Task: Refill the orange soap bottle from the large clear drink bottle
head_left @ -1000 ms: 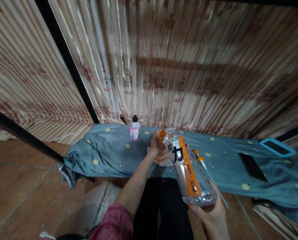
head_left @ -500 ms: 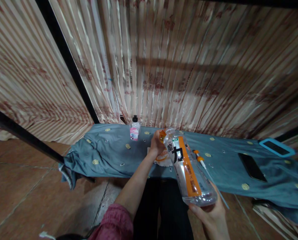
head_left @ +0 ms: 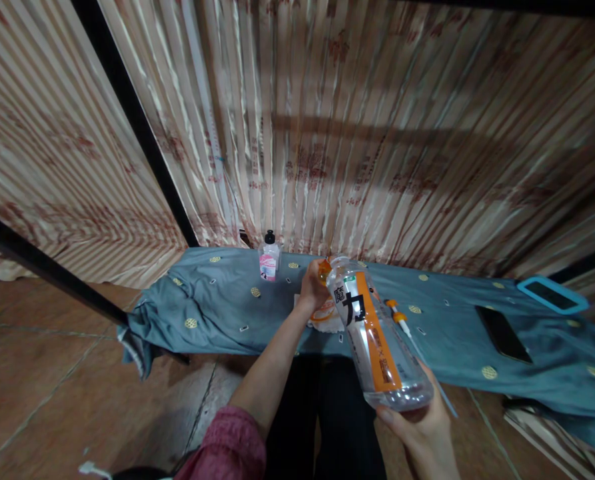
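Observation:
My right hand (head_left: 420, 423) is closed around the base of a large clear plastic bottle (head_left: 384, 333) with an orange and silver label. The bottle is tilted, its mouth up and to the left, at my left hand (head_left: 313, 283). That hand is wrapped round a small translucent orange object (head_left: 324, 269) at the bottle mouth; its kind is unclear, and my fingers hide part of it. Beneath lies a white item with orange markings (head_left: 327, 319), partly covered by my wrist and the bottle. An orange and white pump head with a long tube (head_left: 397, 315) lies right of the bottle.
A clear bottle with a pink label and black cap (head_left: 269, 259) stands on the grey-green cloth (head_left: 227, 300) at the back left. To the right lie a dark phone (head_left: 503, 333) and a blue-framed object (head_left: 553, 295). A striped curtain (head_left: 337, 133) hangs behind, with black posts (head_left: 142, 127) at left.

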A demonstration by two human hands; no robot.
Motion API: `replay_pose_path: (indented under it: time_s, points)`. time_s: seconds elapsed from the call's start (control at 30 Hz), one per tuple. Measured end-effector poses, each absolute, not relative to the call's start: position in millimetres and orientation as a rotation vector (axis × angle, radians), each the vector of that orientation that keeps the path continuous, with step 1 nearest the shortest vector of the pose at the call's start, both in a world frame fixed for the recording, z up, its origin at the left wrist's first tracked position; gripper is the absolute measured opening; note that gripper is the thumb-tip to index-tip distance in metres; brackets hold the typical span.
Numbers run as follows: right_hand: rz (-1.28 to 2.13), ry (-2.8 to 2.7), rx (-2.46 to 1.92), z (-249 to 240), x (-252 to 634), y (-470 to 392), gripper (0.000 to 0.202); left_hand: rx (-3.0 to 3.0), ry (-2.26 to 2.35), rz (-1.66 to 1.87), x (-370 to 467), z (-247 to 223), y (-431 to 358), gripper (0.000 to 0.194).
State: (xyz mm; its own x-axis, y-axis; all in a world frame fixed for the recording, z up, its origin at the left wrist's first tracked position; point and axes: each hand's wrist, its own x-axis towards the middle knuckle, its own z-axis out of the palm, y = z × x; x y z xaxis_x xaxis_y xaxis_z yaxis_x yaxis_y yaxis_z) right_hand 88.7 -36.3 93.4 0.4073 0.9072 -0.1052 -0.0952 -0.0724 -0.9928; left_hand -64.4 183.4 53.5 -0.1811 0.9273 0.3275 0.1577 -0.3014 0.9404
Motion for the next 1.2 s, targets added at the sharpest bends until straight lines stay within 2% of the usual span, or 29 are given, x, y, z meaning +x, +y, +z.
replay_pose_path:
  time_s: [0.17,0.5,0.87,1.2]
  points:
    - [0.971,-0.93,-1.406,87.8,97.2,-32.6,0.097,1.485,1.315,1.537,-64.2,54.0,182.6,0.039]
    - [0.916,-0.852,-1.434,106.4,81.6,-37.7,0.097,1.459,1.293,1.566,-62.8,46.1,188.0,0.039]
    - [0.96,-0.89,-1.445,100.2,89.4,-35.1,0.104,1.439,1.303,1.555,-63.3,49.6,186.5,0.037]
    - [0.961,-0.792,-1.426,112.2,77.1,-38.8,0.099,1.462,1.316,1.533,-63.7,49.1,185.4,0.035]
